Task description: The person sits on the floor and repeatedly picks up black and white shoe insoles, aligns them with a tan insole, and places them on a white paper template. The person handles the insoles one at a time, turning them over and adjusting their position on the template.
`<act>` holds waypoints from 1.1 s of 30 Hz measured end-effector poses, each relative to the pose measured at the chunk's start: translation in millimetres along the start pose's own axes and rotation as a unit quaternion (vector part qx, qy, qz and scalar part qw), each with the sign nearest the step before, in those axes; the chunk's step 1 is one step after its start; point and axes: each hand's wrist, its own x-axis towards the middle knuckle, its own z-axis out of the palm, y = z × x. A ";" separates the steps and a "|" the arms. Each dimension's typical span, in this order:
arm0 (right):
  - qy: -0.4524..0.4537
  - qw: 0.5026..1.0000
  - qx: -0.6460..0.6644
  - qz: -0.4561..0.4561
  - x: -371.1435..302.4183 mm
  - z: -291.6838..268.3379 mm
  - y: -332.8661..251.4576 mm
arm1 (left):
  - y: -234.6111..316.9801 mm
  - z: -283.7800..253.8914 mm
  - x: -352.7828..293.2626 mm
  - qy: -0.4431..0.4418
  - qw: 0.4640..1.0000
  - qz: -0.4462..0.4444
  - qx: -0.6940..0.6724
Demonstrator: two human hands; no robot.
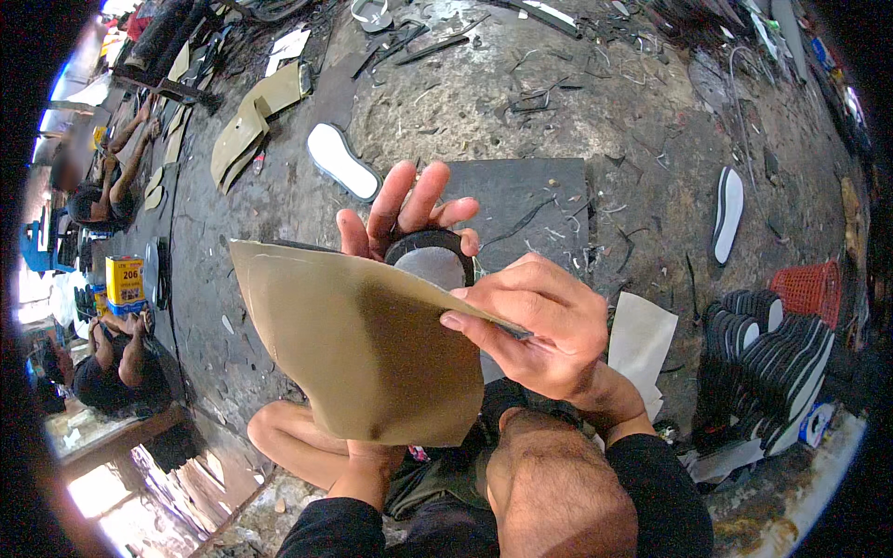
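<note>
In my right hand [539, 325], thumb and fingers pinch the right edge of a tan sheet [372, 344]. The sheet bends down toward me and covers most of my left palm and wrist. Beyond its upper edge shows the rounded end of a shoe sole [437, 265], grey inside a black rim. My left hand [409, 209] holds this sole from beneath, its fingers spread and partly curled past the sole's end. The rest of the sole is hidden by the sheet.
Ahead lie a white-topped sole [342, 163] and a dark board [535, 200]. Another sole [728, 214] lies right, near stacked soles [772, 363] and a red basket [807, 288]. Tan sheets [251, 121] and a yellow can [125, 279] are left, where other people sit. Scraps litter the floor.
</note>
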 end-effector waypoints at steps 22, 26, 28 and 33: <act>0.063 0.953 0.030 0.294 -24.6 12.9 26.2 | -19.6 -40.2 5.4 -0.015 0.992 -0.026 -0.120; 0.028 0.859 0.362 0.360 -30.5 23.6 24.9 | -2.6 -46.8 19.0 0.226 0.962 0.018 0.152; 0.024 0.856 0.342 0.386 -34.1 18.6 27.2 | 15.0 -85.2 9.7 0.214 0.945 0.055 0.240; 0.013 0.813 0.342 0.471 -34.8 9.2 58.5 | 98.2 -91.4 -23.1 0.299 0.772 0.185 0.530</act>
